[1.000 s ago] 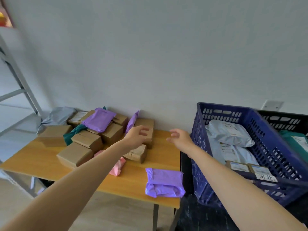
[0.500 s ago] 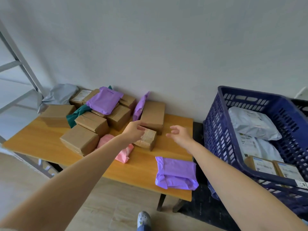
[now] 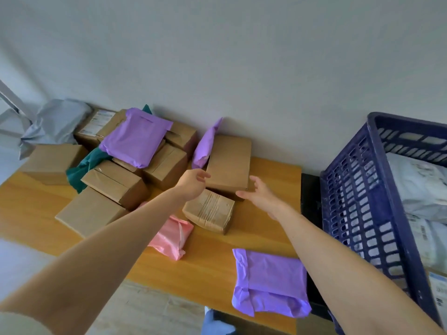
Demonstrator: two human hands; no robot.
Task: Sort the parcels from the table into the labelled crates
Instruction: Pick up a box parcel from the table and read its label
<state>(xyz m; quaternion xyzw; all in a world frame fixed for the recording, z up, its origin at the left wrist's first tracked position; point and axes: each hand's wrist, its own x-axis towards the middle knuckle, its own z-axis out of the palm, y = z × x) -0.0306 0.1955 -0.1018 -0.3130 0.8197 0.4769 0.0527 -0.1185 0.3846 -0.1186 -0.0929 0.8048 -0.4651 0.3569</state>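
Table (image 3: 210, 269) against grey wall (image 3: 242, 68), blue crate (image 3: 358, 201) alongside; left hand (image 3: 193, 183), right hand (image 3: 261, 195) loose, empty.

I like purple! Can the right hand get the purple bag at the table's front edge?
Probably yes. The purple bag lies alone on the table with nothing on top, and the right hand, open and empty, hovers just beyond it.

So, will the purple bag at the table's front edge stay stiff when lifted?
The purple bag probably bends a little: its film is wrinkled and folded at one end. It bulges squarely, so something firmer may be inside. The smooth plastic might slip.
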